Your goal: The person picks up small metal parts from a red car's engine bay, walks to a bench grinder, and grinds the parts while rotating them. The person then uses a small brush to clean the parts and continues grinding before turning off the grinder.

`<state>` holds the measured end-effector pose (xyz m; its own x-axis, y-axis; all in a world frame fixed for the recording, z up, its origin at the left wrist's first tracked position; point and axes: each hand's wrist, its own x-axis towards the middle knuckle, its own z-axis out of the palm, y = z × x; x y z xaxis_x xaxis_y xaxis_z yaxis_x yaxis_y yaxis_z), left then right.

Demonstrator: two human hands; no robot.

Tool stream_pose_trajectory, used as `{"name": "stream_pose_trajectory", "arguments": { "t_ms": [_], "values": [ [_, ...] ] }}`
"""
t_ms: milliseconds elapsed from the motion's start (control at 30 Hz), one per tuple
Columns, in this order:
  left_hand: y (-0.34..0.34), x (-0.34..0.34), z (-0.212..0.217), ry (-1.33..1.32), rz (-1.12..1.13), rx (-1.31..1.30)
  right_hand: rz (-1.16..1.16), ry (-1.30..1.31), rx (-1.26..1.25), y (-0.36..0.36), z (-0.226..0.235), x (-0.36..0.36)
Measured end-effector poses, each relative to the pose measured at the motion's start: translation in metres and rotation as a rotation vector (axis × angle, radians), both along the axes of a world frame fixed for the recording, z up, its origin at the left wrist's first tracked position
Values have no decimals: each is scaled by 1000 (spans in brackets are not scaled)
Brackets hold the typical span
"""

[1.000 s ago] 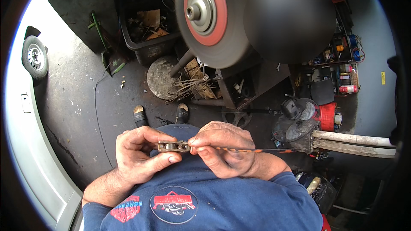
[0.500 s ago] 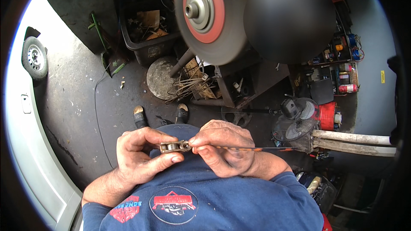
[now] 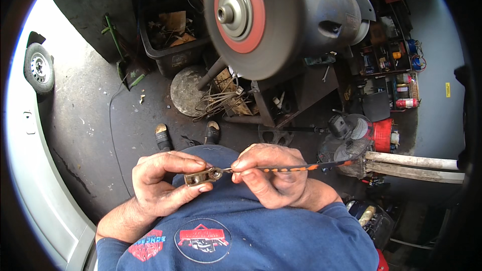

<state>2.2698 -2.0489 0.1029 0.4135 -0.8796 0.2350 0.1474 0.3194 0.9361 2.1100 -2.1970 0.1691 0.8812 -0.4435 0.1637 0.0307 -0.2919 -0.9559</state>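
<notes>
In front of my shirt, my left hand [image 3: 159, 176] pinches a small brass-coloured metal part [image 3: 197, 177] between thumb and fingers. A round, holed end of it points right. My right hand [image 3: 273, 174] is closed on a slim black tool with orange marks [image 3: 327, 165], whose flat length sticks out to the right. Its thin metal tip reaches left to the part's holed end; whether it touches or enters the hole I cannot tell. What kind of tool it is does not show clearly.
Beyond my hands stands a bench grinder [image 3: 334, 12] with a large wheel [image 3: 278, 30], blurred as if spinning. A black bin [image 3: 175, 60] holds scraps. Coiled wire [image 3: 228, 99] lies by the stand's round base [image 3: 188, 93]. A fan [image 3: 351, 145] stands right, a white vehicle [image 3: 45, 185] left.
The metal part has tilted and moved slightly left. My right hand has shifted slightly right, showing more of the thin tip, and the tool has turned, showing its orange marks more broadly.
</notes>
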Motion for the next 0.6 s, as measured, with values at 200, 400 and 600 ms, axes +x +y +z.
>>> {"name": "stream_pose_trajectory", "arguments": {
  "t_ms": [200,400,600],
  "values": [
    [-2,0,-1,-7,-6,12,130,-31,-213,-9,1,7],
    [-5,-2,-2,-36,-7,33,158,-29,-300,-14,4,7],
    [-6,-1,-2,-96,-14,7,75,152,313,-10,3,1]
  ]
}}
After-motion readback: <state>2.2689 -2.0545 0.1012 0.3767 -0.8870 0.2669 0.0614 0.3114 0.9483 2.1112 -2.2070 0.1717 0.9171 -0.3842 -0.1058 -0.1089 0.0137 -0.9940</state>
